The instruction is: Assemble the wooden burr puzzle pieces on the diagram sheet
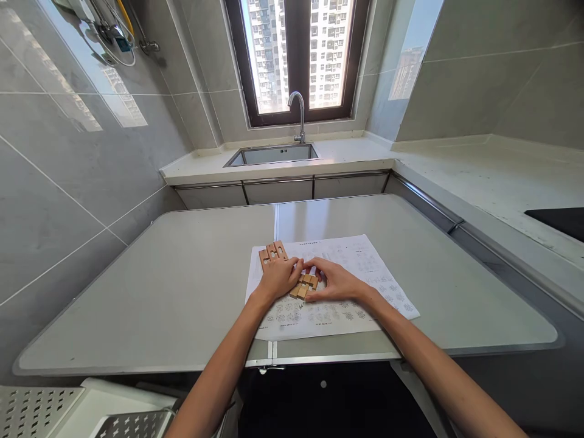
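A group of notched yellowish wooden puzzle pieces [304, 286] lies on a printed sheet [349, 319] between my two hands. My right hand [335, 281] curves around the right side of these pieces, with its thumb at the near edge and its fingers at the far edge. My left hand [278, 280] rests against their left side. Its fingers are curled, and most of what lies beneath them is hidden. Just beyond the left hand, several redder wooden pieces with cut-out slots [272, 250] lie side by side, partly covered by that hand.
A pale folding table [196, 286] with a central seam carries the sheet. Behind it are a white counter [356, 148], a sink [274, 155] and a tap [301, 115]. Another counter [479, 167] runs along the right. A white perforated rack [41, 407] stands below the table at left.
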Action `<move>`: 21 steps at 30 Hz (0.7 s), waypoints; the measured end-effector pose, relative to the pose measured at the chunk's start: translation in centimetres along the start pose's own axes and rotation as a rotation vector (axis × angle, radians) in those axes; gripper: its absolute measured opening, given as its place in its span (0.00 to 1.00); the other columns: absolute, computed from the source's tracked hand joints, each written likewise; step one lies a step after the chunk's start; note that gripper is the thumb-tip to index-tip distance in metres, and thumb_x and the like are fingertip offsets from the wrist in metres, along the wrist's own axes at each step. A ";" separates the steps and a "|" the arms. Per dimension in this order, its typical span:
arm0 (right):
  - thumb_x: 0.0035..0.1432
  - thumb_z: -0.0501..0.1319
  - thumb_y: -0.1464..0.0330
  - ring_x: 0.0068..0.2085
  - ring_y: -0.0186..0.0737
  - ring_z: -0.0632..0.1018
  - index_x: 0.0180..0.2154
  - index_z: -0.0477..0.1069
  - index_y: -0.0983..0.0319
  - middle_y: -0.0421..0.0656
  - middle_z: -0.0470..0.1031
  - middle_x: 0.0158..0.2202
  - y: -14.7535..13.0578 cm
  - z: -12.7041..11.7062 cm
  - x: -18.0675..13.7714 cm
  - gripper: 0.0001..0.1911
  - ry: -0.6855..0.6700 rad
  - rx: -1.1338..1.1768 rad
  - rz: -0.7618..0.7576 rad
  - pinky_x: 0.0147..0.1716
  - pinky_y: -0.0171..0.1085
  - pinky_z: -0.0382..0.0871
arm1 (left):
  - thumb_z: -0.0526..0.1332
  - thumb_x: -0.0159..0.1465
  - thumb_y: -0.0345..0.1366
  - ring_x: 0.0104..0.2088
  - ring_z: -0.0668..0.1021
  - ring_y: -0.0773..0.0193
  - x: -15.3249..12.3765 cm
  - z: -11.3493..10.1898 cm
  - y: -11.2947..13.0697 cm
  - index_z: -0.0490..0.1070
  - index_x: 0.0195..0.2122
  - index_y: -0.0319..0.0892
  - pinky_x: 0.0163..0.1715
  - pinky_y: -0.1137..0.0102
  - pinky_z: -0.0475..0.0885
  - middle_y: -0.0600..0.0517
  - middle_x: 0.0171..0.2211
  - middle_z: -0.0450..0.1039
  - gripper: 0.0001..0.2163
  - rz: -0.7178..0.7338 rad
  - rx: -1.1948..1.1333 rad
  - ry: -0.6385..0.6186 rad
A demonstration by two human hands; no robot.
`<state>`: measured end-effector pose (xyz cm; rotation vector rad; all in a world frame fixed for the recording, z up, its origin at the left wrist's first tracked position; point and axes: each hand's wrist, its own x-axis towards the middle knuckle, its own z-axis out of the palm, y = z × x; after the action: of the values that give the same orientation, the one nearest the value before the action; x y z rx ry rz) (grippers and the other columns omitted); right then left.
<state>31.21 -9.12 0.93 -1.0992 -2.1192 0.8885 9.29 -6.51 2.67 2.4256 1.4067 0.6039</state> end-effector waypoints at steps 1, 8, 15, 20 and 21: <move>0.46 0.78 0.52 0.39 0.44 0.75 0.59 0.72 0.53 0.44 0.77 0.49 -0.1 -0.1 -0.1 0.40 -0.023 0.003 -0.012 0.39 0.42 0.73 | 0.52 0.75 0.44 0.28 0.79 0.54 0.0 0.0 0.0 0.76 0.32 0.46 0.36 0.63 0.68 0.49 0.26 0.77 0.18 0.005 -0.019 -0.014; 0.53 0.74 0.61 0.49 0.48 0.75 0.65 0.66 0.52 0.46 0.73 0.54 0.1 -0.4 -0.1 0.39 -0.032 0.055 -0.048 0.51 0.46 0.74 | 0.48 0.76 0.42 0.32 0.82 0.55 0.0 -0.6 0.2 0.76 0.47 0.47 0.36 0.64 0.71 0.52 0.28 0.82 0.17 0.017 -0.179 -0.120; 0.55 0.73 0.60 0.46 0.48 0.77 0.55 0.74 0.55 0.45 0.76 0.48 0.3 -0.3 0.3 0.27 0.044 0.056 -0.037 0.48 0.45 0.73 | 0.49 0.75 0.44 0.31 0.82 0.58 0.1 -1.2 0.3 0.72 0.53 0.45 0.40 0.64 0.73 0.54 0.30 0.83 0.16 0.009 -0.286 -0.175; 0.62 0.67 0.55 0.41 0.44 0.79 0.51 0.75 0.57 0.46 0.79 0.47 1.3 0.1 0.7 0.20 0.137 0.088 0.054 0.40 0.41 0.73 | 0.53 0.73 0.48 0.27 0.80 0.60 0.1 -1.3 0.4 0.73 0.48 0.45 0.33 0.66 0.73 0.53 0.32 0.81 0.15 -0.027 -0.328 -0.186; 0.65 0.64 0.54 0.41 0.44 0.79 0.51 0.74 0.58 0.45 0.80 0.46 1.6 0.1 0.8 0.19 0.167 0.097 0.079 0.39 0.41 0.73 | 0.56 0.71 0.49 0.27 0.80 0.61 0.0 -1.3 0.5 0.73 0.48 0.45 0.32 0.66 0.73 0.54 0.31 0.80 0.15 -0.028 -0.338 -0.203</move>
<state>31.49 -7.72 -0.20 -1.1712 -1.8895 0.8933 9.02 -6.66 4.05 2.1301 1.1513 0.5239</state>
